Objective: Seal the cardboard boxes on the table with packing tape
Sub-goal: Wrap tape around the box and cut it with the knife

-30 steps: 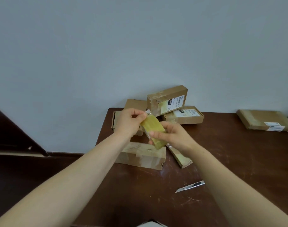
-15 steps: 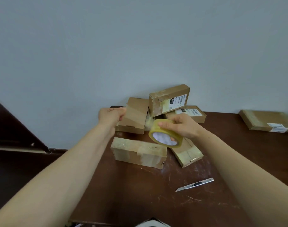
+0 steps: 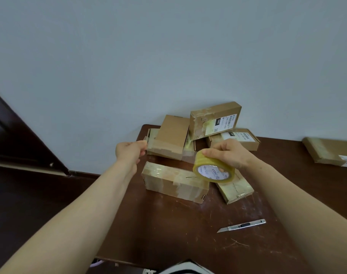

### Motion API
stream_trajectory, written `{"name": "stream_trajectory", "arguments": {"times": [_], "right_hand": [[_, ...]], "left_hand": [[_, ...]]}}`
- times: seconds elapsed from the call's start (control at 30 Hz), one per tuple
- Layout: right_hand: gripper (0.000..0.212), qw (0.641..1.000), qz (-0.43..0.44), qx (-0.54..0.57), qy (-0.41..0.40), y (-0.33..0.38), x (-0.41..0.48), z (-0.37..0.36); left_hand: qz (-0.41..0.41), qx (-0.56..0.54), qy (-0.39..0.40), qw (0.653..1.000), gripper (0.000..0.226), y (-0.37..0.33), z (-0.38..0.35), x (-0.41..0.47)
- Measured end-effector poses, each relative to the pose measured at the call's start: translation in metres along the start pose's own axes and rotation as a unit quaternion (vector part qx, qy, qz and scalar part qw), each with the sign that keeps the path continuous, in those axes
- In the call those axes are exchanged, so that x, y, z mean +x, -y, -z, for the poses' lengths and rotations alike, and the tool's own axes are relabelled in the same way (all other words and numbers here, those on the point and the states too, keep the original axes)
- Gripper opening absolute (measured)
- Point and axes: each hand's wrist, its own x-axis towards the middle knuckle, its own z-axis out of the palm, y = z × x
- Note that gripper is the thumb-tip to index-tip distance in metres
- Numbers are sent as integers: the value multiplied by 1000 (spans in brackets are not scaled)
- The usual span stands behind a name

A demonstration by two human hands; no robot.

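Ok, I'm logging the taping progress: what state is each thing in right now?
left hand: pinches the free end of the tape strip.
right hand: grips the tape roll.
tape strip: pulled out, stretched between roll and left hand.
tape roll: held in the air.
nearest box: closed, taped over, flat on the table.
labelled box: closed, tilted atop the pile.
utility knife: lying on the table, blade out.

left hand (image 3: 130, 153) raised, fingers (image 3: 142, 144) pinching, right hand (image 3: 230, 155) raised, fingers (image 3: 211, 153) curled
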Motion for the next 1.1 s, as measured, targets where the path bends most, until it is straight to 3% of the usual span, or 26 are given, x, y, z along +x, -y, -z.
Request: {"name": "stream_trajectory", "arguments": {"times": [0.2, 0.37, 0.5, 0.57, 0.67, 0.8, 1.1], "right_hand": [[36, 999, -1, -5, 36, -5, -7, 4], [66, 1000, -6, -5, 28, -3, -10, 4], [44, 1000, -8, 0, 11, -10, -8, 3], [40, 999, -1, -45, 10, -15, -6, 6], [52, 987, -8, -162, -1, -18, -5, 8], [58, 977, -13, -214, -7, -12, -3, 6], [57, 952, -16, -306, -9, 5, 0, -2]], "left_hand": [[6, 2, -9, 1000, 7, 17, 4, 4], [5, 4, -29, 1000, 10, 27, 7, 5], [25, -8, -41, 999, 9, 34, 8, 5], [29, -16, -51, 998, 5, 37, 9, 7], [23, -14, -49, 998, 2, 42, 9, 7], [29, -3, -32, 999, 13, 48, 8, 8], [71, -52, -46, 995, 12, 72, 9, 12]]}}
